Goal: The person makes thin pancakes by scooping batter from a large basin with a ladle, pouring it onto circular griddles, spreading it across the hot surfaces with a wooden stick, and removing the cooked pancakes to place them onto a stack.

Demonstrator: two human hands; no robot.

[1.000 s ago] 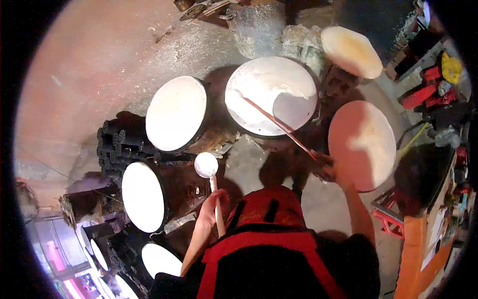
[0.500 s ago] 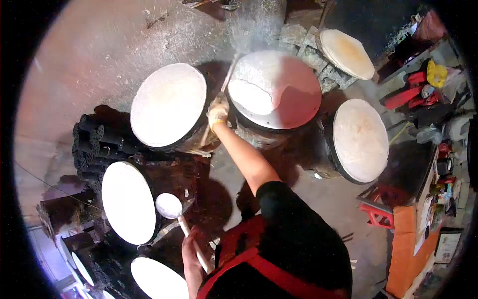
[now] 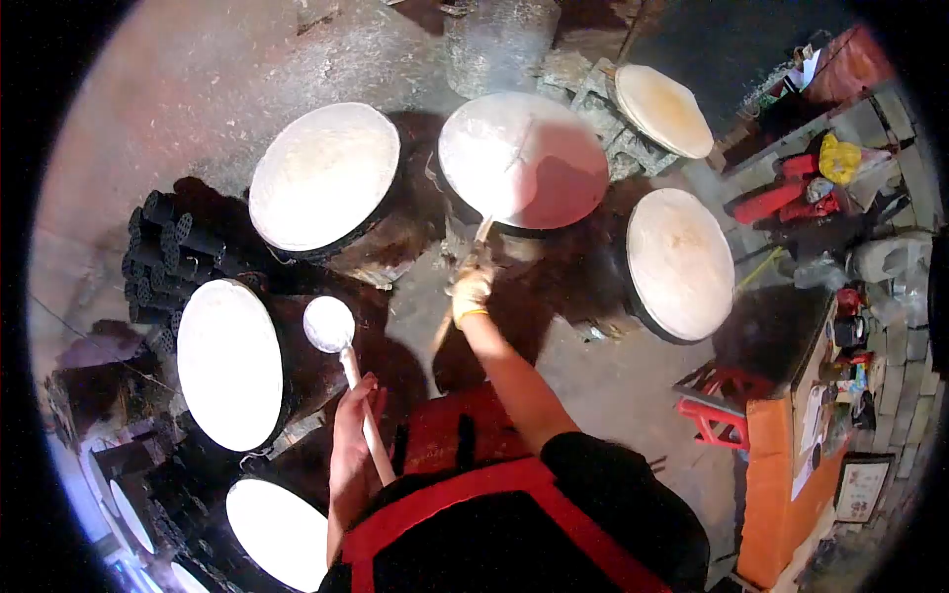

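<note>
My left hand point(image 3: 354, 425) is closed around the pale handle of a ladle point(image 3: 328, 324), its round whitish bowl pointing away from me. My right hand point(image 3: 473, 289) wears a light knitted glove with a yellow cuff and grips a wooden stick point(image 3: 484, 230). The stick's far end reaches the near rim of a round griddle point(image 3: 484, 148) in the middle; whatever is fixed to that end I cannot make out. White batter appears spread over the griddle's left part, and a shadow darkens its right part.
Other round, white-topped griddles stand around me: one at upper left point(image 3: 326, 178), one at left point(image 3: 229, 366), one at right point(image 3: 680, 265). Black honeycomb coal briquettes point(image 3: 163, 252) are piled at left. A red stool point(image 3: 714, 420) and an orange-sided table point(image 3: 766, 494) stand at right.
My right hand has come back from the griddle's left side to in front of its near rim, swinging the stick with it. My left hand still holds the ladle. The view has shifted slightly.
</note>
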